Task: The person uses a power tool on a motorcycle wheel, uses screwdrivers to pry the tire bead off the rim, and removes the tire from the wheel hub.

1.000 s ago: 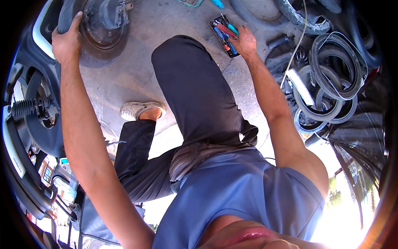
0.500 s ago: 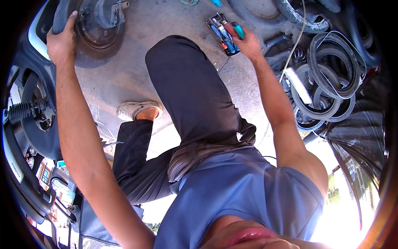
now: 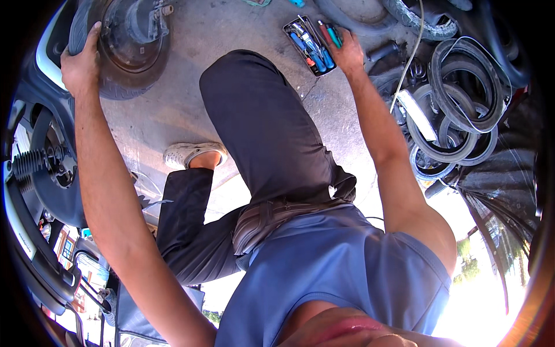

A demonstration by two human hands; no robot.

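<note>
At the upper left, my left hand [image 3: 81,65] grips the tyre edge of a dusty scooter wheel [image 3: 128,53]. Its thumb lies along the tread, and the other fingers are hidden. My right hand [image 3: 348,53] is closed around two tools with red and green handles [image 3: 332,36], just right of a small dark tool tray [image 3: 318,74]. Their working ends are not clear, nor whether they touch the floor. Inside the tray lie blue-handled tools [image 3: 299,41], metal pieces and an orange-red item.
Worn tyres [image 3: 442,151] are piled on the right, with a pale cable [image 3: 411,58] hanging before them. A scooter body with a coil spring [image 3: 29,163] stands at the left. My bent knee [image 3: 237,72] is between my arms, above the concrete floor [image 3: 191,34].
My right hand has moved the red- and green-handled tools from over the tray to its right side. The left hand stays on the wheel, shifting slightly with the view.
</note>
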